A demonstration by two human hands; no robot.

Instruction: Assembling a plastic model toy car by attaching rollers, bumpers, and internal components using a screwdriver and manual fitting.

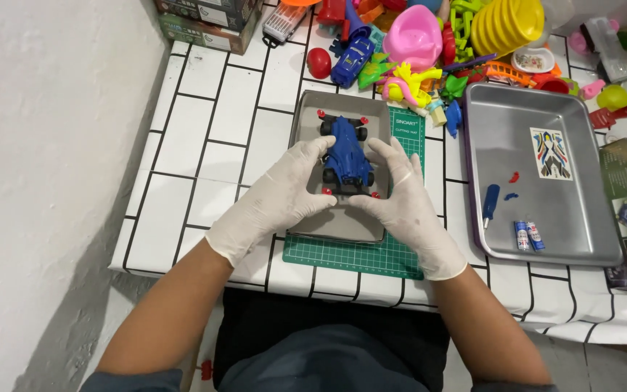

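A blue toy race car point(346, 152) with black wheels and small red rollers sits in a shallow grey tray point(306, 123) that lies on a green cutting mat point(350, 255). My left hand point(284, 192), in a white glove, grips the car's left side and rear. My right hand point(393, 192), also gloved, holds its right side. The fingers of both hands curl around the rear wheels, and the car's nose points away from me.
A steel tray point(596, 181) at right holds a sticker sheet point(550, 153), a blue-handled screwdriver point(490, 203), two small batteries point(528, 235) and small coloured bits. A heap of colourful plastic toys point(429, 43) fills the back. A white wall stands at left; boxes point(205, 18) are at back left.
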